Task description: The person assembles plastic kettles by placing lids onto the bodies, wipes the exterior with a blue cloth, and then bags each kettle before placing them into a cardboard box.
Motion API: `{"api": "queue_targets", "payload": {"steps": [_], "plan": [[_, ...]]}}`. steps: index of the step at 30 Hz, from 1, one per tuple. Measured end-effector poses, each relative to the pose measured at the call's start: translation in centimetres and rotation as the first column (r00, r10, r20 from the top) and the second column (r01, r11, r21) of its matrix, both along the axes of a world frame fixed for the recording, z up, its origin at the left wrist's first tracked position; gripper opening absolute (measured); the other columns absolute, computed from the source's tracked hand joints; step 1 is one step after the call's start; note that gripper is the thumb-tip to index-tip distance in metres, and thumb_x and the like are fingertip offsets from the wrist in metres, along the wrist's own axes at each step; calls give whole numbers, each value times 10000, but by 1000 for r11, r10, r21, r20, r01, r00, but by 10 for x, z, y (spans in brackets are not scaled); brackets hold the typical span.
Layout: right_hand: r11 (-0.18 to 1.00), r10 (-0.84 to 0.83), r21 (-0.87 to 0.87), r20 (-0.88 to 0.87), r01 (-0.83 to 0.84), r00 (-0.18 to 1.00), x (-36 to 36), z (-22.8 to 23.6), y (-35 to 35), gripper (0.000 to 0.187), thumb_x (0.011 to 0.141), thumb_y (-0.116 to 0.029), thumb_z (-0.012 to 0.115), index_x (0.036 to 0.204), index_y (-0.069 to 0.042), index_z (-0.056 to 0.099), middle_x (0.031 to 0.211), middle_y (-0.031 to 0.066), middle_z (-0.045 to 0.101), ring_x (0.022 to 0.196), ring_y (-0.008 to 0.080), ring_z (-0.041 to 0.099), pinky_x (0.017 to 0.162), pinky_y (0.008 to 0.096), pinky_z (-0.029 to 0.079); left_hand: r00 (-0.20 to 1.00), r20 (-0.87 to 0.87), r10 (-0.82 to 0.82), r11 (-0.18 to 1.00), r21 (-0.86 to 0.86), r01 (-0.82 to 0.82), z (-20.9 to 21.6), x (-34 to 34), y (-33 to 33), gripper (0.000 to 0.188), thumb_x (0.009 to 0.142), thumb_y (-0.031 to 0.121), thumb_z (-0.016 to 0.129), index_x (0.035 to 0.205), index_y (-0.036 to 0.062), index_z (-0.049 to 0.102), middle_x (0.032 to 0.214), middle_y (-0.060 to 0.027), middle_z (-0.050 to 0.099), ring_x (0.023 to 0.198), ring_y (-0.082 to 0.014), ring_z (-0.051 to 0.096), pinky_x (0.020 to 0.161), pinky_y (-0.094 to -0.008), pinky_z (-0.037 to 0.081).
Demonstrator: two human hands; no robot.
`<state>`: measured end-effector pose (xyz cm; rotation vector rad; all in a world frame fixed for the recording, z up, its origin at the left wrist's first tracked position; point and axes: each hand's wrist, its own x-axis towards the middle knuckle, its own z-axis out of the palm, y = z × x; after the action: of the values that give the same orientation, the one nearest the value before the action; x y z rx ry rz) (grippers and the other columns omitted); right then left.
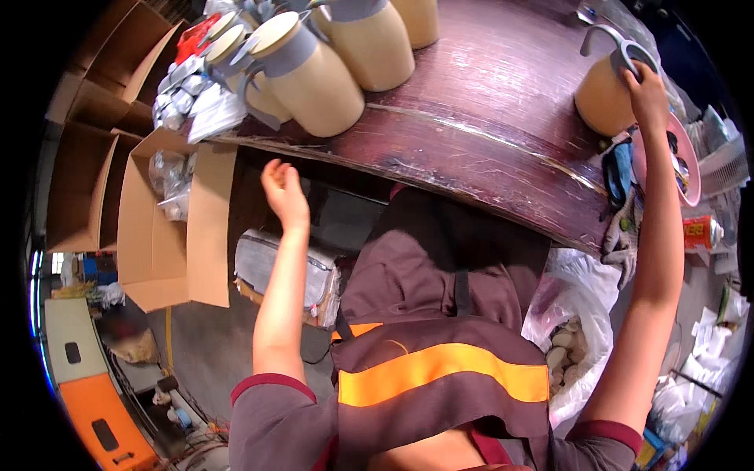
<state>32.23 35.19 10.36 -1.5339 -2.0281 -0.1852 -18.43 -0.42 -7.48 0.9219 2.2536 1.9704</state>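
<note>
We see our right hand [649, 88] gripping the grey collar of a tan jug [601, 100] at the right end of the table [503, 86]. Our left hand [284, 191] hangs free, fingers loosely curled, just off the near edge. A pink basin [691, 193] and grey glove [622, 229] crowd the jug's near side; clustered jugs [314, 86] block the table's left, above an open carton [210, 224].

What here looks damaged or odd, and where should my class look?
The table: its front strip looks worn, with pale scuffs and scratches breaking the dark red finish. I see no spill by the jug in the right hand.
</note>
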Motion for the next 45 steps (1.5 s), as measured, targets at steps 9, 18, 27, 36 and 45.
{"api": "queue_targets", "payload": {"steps": [9, 18, 27, 36, 45], "plan": [[870, 453, 111, -562, -480, 692, -41, -37, -261, 253, 795, -9, 694, 1045, -21, 658, 1081, 50, 549, 921, 117, 551, 778, 225, 449, 503, -712, -491, 831, -210, 515, 123, 200, 70, 648, 746, 203, 702, 1310, 49, 421, 1275, -142, 504, 1194, -318, 464, 985, -413, 348], [499, -385, -803, -541, -324, 748, 127, -169, -388, 211, 868, -137, 571, 1007, -2, 654, 958, 76, 650, 820, 137, 606, 759, 272, 479, 357, -402, -843, 478, -258, 839, 129, 266, 38, 258, 746, -28, 586, 993, 24, 640, 834, -107, 667, 756, -164, 646, 720, -262, 493], [232, -506, -828, 345, 510, 791, 159, -375, -557, 619, 777, -394, 601, 1288, -82, 445, 1124, 212, 586, 1073, 380, 559, 895, 462, 447, 382, -15, -924, 328, -543, 773, 79, 259, 3, 197, 773, 58, 613, 965, 92, 648, 831, -119, 659, 766, -261, 653, 682, -307, 495], [823, -439, -203, -820, -530, -368, 102, -176, -443, 684, 861, -458, 460, 1353, 5, 356, 1305, 167, 474, 1213, 295, 482, 1010, 434, 407, 435, 127, -891, 326, -488, 810, 59, 252, -6, 181, 789, 73, 602, 965, 73, 645, 842, -104, 666, 768, -216, 639, 705, -289, 482], [589, -500, -224, -856, -777, -132, 13, -143, -389, 522, 846, -82, 624, 1338, -23, 458, 1282, 88, 537, 1167, 171, 518, 990, 312, 408, 467, 168, -868, 384, -367, 847, 51, 221, -23, 182, 765, 38, 616, 941, 61, 653, 829, -71, 669, 762, -155, 632, 701, -263, 477]]}}
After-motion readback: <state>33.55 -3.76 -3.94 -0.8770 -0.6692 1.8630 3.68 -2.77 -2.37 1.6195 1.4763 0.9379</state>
